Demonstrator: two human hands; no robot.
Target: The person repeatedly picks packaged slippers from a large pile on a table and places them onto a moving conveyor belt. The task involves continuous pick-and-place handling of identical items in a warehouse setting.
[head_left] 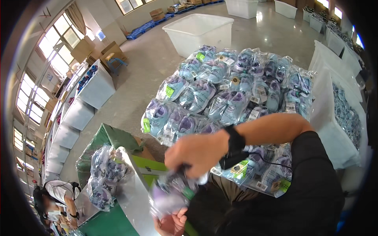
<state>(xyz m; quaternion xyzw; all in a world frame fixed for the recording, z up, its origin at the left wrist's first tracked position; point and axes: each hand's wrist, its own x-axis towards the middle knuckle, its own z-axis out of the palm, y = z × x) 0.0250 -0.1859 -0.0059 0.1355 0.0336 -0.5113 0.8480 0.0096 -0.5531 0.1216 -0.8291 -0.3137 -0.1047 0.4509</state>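
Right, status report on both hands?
Right hand and left hand both grip blurred clear-plastic bagged purple shoe. Bagged-shoe pile ahead; nothing blocking.

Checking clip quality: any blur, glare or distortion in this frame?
Head view: the bagged shoes in the hands are motion-blurred, right hand slightly soft; the shoe pile is sharp; glare on the floor and blown-out windows; fisheye bends edges, corners dark.
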